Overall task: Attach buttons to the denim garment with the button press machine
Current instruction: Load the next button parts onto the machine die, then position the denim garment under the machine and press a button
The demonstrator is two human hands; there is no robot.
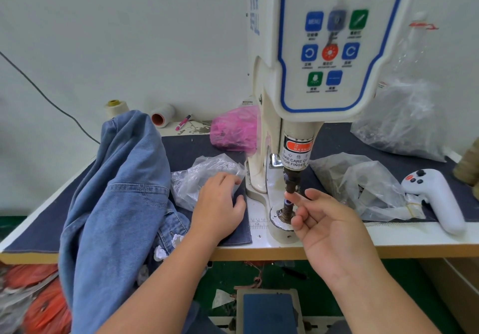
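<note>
The white button press machine stands at the table's middle, its dark upper punch above the lower die. My right hand reaches in from the right, thumb and forefinger pinching a small button part in the gap between punch and die. My left hand rests palm down with fingertips on a clear plastic bag left of the machine; whether it holds anything is hidden. The blue denim garment is heaped at the left and hangs over the table's front edge.
A second clear bag lies right of the die, beside a white handheld controller. A pink bag, two thread cones and a pink pen sit at the back. A foot pedal is below.
</note>
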